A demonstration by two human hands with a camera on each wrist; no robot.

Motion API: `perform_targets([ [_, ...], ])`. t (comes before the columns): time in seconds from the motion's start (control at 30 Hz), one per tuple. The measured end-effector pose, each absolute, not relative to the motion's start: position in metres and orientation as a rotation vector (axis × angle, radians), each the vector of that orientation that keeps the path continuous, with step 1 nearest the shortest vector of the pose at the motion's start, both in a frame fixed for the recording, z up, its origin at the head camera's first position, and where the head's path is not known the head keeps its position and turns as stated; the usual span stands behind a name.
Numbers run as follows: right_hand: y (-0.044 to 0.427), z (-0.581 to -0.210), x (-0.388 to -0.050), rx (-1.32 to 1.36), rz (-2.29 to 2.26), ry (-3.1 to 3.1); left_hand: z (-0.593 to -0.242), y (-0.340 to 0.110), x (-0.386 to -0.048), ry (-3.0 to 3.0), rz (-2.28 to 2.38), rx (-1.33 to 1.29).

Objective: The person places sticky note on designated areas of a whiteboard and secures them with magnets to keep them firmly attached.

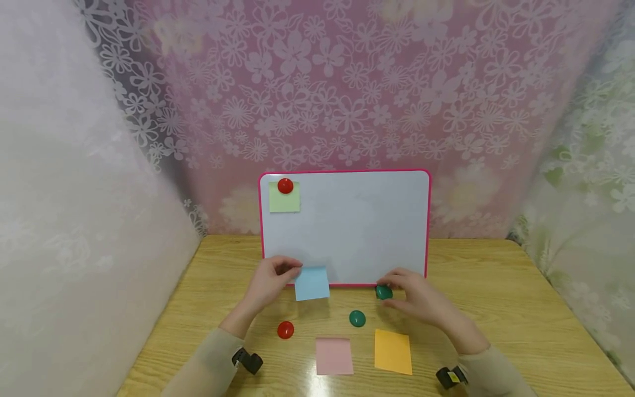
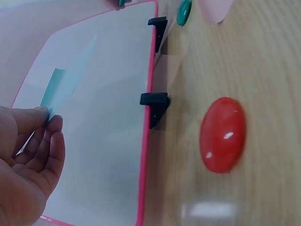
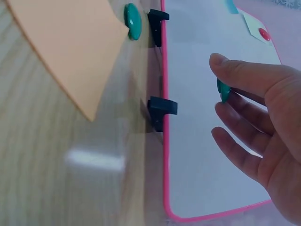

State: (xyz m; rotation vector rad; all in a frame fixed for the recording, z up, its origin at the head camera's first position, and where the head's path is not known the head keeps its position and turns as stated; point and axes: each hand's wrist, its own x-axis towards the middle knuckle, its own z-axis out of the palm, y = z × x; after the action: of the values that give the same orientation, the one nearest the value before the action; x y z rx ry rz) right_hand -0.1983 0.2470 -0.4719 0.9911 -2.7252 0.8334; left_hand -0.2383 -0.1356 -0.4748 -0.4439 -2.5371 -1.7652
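A blue sticky note (image 1: 312,283) is pinched at its upper left corner by my left hand (image 1: 268,282), in front of the whiteboard's (image 1: 347,231) lower edge; the left wrist view shows thumb and fingertips on the note (image 2: 66,89). My right hand (image 1: 414,295) holds a green magnet (image 1: 384,292) between its fingers near the board's lower right; in the right wrist view the magnet (image 3: 224,90) sits behind the thumb. High on the board's left, a red magnet (image 1: 285,186) lies over a green note (image 1: 284,205).
On the wooden table (image 1: 476,275) lie a red magnet (image 1: 285,330), a green magnet (image 1: 357,318), a pink note (image 1: 334,356) and an orange note (image 1: 393,352). Black clips (image 3: 162,107) stand at the board's lower edge. Floral curtains hang behind and beside.
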Motion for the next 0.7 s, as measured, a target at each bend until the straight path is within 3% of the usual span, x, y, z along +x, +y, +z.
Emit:
perform_targets([
  [0.7,0.219,-0.44,-0.217,0.902,0.76,-2.574,-0.436,-0.115,-0.265,-2.526,-1.552,-0.546],
])
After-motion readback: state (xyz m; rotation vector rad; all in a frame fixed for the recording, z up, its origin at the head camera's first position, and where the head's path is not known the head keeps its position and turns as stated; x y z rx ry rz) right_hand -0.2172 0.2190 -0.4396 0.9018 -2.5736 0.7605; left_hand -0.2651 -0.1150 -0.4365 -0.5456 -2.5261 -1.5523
